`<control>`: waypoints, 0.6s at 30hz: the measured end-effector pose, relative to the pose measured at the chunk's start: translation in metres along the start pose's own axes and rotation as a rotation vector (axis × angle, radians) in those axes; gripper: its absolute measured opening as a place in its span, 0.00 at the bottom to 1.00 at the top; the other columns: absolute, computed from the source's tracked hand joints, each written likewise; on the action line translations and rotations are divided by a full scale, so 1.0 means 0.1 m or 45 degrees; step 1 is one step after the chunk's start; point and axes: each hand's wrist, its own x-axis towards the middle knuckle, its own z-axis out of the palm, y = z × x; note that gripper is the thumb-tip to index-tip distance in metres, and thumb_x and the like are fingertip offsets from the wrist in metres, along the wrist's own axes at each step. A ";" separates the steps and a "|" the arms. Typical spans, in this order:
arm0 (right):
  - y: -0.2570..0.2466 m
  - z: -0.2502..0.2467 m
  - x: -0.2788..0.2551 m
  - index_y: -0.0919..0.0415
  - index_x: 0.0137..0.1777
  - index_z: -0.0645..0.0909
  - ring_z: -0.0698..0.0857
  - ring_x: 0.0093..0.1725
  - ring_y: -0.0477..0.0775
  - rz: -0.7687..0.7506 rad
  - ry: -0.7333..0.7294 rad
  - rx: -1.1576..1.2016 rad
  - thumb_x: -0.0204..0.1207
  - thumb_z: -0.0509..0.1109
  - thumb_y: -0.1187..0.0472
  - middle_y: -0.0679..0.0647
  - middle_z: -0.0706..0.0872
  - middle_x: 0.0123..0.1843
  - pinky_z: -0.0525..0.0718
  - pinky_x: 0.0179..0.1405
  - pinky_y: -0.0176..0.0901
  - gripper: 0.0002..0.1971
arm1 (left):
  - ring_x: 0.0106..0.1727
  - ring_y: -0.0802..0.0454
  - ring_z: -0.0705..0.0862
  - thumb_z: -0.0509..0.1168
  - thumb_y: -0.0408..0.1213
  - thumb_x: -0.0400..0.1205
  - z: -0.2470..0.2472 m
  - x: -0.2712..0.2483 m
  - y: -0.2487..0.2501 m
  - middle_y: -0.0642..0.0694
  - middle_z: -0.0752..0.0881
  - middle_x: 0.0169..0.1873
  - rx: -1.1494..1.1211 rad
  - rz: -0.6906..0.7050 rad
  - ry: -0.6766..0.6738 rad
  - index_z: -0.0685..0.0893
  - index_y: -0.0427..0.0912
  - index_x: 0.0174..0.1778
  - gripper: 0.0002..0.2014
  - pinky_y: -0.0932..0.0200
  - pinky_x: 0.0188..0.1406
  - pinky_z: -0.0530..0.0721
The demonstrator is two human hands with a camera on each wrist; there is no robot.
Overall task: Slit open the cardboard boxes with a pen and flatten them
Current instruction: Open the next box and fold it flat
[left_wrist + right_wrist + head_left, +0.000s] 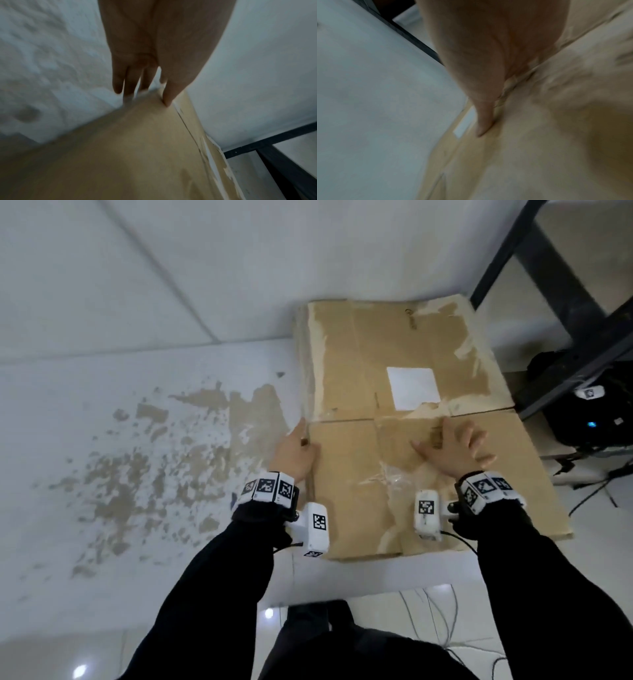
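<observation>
The large flattened brown cardboard box (411,419) lies flat on the white table (102,371), toward the table's right side, its far edge against the white wall (171,251); its near edge sits close to the table's front edge; a white rectangular label (413,388) is stuck to the far panel; strips of torn, peeling tape (387,477) cross the near panel; a crosswise fold line separates the two panels.

The left hand (297,451) rests at the left edge of the box, level with the fold line; the left wrist view shows its fingers (132,81) straight and close together, their tips at the cardboard's edge and the thumb tip touching the upper face; the hand holds nothing.

The right hand (455,448) lies palm-down on the near panel just below the fold line; its fingers (474,436) are spread and extended, pressing on the cardboard; the right wrist view is blurred, yet shows one straight finger (485,121) touching the cardboard beside the label; nothing is gripped.

Brown patches of worn surface (137,467) mark the table to the left of the box; a dark metal shelf frame (565,302) stands at the right, just beside the box; black equipment with cables (589,412) lies under that frame; both forearms wear dark sleeves (212,577) and marker-printed wristbands (267,487).
</observation>
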 end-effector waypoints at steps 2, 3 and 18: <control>-0.10 0.11 -0.10 0.54 0.80 0.61 0.53 0.81 0.68 -0.084 0.188 0.237 0.79 0.64 0.45 0.62 0.57 0.83 0.54 0.77 0.72 0.33 | 0.59 0.46 0.85 0.60 0.38 0.86 -0.07 -0.34 -0.29 0.40 0.84 0.64 -0.113 -0.033 -0.040 0.72 0.42 0.77 0.21 0.53 0.57 0.82; -0.19 0.19 -0.21 0.59 0.76 0.68 0.64 0.77 0.66 -0.197 0.287 0.350 0.80 0.64 0.51 0.63 0.67 0.78 0.62 0.76 0.65 0.26 | 0.53 0.47 0.88 0.60 0.38 0.86 -0.09 -0.55 -0.47 0.40 0.86 0.59 -0.191 -0.071 -0.005 0.78 0.41 0.70 0.16 0.55 0.47 0.84; -1.76 2.52 -2.65 0.57 0.61 0.77 0.84 0.44 0.51 -1.300 -1.364 -0.497 0.84 0.60 0.58 0.58 0.85 0.52 0.80 0.36 0.37 0.10 | 0.28 0.47 0.77 0.58 0.33 0.85 0.52 -3.87 -3.88 0.41 0.80 0.31 -1.130 -1.528 0.673 0.76 0.33 0.50 0.06 0.61 0.29 0.67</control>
